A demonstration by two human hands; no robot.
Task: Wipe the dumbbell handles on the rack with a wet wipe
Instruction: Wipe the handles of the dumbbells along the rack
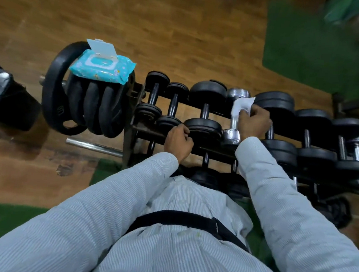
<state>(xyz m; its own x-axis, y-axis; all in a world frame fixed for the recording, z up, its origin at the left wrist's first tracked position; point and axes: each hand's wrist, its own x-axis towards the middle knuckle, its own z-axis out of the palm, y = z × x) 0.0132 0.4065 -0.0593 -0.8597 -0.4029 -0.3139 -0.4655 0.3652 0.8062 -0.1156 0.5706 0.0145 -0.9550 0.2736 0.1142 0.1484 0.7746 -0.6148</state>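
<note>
At the near edge of the view, a striped pale shirt (175, 253) crossed by a dark strap (180, 218) is seen, with both sleeves reaching forward to the dumbbell rack (151, 131). On the rack's near rail, the left hand (179, 141) is rested, its fingers (184, 129) curled against the near plate of a black dumbbell (205, 114); nothing is seen to be carried in it. Just to the right, the right hand (253, 122) is clenched round a white wet wipe (241, 106), which is pressed onto the handle of a chrome dumbbell (232, 135) lying across the top tier, between black dumbbells on either side. Part of the wipe is left sticking out towards the dumbbell's far head. Further left, a stack of black weight plates (86, 107) is hung at the rack's end, and a blue wet wipe pack (102, 67) is laid on top of it with its white lid flipped open. Beyond, wooden flooring (161, 27) is seen, with a green mat (310, 49) at the far right.
</note>
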